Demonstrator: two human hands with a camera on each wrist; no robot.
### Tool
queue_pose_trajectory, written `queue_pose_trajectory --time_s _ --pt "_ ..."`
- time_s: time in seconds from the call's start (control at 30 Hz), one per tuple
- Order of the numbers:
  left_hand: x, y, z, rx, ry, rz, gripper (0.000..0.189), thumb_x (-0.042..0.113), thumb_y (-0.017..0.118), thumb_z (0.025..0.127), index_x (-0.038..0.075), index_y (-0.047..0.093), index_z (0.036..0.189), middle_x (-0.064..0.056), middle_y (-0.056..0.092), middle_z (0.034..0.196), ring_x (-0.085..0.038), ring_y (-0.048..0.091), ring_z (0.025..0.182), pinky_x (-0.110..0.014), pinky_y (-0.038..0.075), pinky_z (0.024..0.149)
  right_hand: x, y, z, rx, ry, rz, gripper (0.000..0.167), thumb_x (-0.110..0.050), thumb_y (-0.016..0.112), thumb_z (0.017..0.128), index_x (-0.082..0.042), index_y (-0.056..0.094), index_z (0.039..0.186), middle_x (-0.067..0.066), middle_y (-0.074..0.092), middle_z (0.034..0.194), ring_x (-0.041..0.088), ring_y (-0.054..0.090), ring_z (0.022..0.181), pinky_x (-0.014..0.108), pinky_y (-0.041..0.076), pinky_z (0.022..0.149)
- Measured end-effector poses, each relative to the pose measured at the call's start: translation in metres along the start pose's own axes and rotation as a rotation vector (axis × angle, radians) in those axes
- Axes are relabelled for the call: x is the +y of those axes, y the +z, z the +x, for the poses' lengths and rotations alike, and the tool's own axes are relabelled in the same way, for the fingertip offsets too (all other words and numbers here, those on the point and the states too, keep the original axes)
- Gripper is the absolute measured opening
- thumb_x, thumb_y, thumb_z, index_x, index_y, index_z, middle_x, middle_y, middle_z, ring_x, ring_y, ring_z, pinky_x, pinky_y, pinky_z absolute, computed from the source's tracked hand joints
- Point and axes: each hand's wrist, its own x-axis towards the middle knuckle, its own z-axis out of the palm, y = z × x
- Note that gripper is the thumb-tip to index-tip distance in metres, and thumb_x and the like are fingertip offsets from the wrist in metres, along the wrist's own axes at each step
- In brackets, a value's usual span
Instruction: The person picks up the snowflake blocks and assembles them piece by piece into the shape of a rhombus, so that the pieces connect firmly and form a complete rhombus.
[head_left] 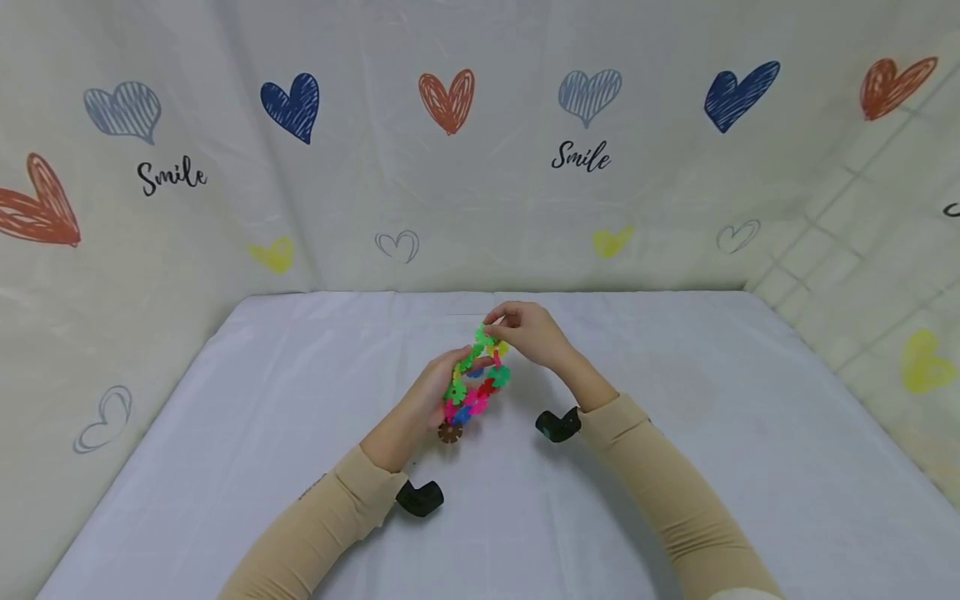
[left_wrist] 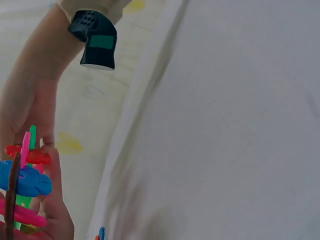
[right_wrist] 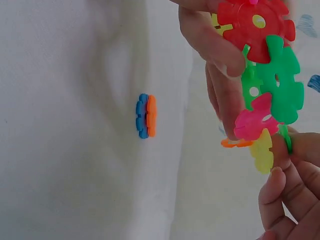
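A chain of slotted, flower-shaped plastic discs (head_left: 476, 402), in green, pink, red, blue and yellow, is held up above the table, curving into a loop in the head view. A brown disc (head_left: 450, 432) forms its lowest part. My left hand (head_left: 438, 385) grips the chain along its left side, fingers reaching behind it. At the top, my right hand (head_left: 531, 332) pinches a green disc (right_wrist: 285, 139) between thumb and forefinger, beside a yellow disc (right_wrist: 262, 151). The right wrist view shows the left fingers (right_wrist: 227, 95) against the red, green and pink discs.
A blue disc and an orange disc (right_wrist: 146, 116) sit together on the white tablecloth (head_left: 300, 433), behind the chain. A dark wrist camera (head_left: 420, 498) hangs by the left cuff, another camera (head_left: 558, 425) by the right. A cloth wall printed with hearts (head_left: 446, 100) stands behind the table.
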Motion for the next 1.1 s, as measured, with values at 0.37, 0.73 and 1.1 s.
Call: queue_pose_trajectory --time_s 0.37,0.73,1.1 --pt "-0.003 0.0 0.004 -0.027 0.02 -0.034 0.054 0.038 0.043 0.111 0.002 0.044 0.152 -0.016 0.058 0.144 -0.027 0.064 0.116 -0.041 0.052 0.1 0.001 -0.001 -0.001 0.005 0.003 -0.05 0.019 -0.02 0.069 0.1 -0.005 0.073 0.111 0.004 0.067 0.079 0.025 0.061 0.078 0.032 0.043 0.068" --pt "-0.005 0.0 0.004 -0.095 0.021 -0.001 0.051 0.038 0.042 0.111 0.007 0.049 0.151 -0.008 0.059 0.145 -0.028 0.059 0.128 -0.033 0.055 0.094 0.008 -0.007 -0.002 -0.014 0.03 0.067 0.021 -0.019 0.071 0.099 -0.005 0.076 0.112 0.003 0.072 0.081 0.026 0.063 0.085 0.034 0.044 0.073" --pt "-0.001 -0.002 0.003 -0.133 0.006 -0.11 0.053 0.031 0.042 0.112 -0.003 0.038 0.154 -0.013 0.05 0.153 -0.035 0.05 0.138 -0.049 0.044 0.107 0.006 -0.004 -0.008 0.055 0.091 0.191 0.024 -0.023 0.076 0.095 -0.003 0.077 0.109 0.006 0.077 0.094 0.024 0.068 0.099 0.047 0.048 0.096"
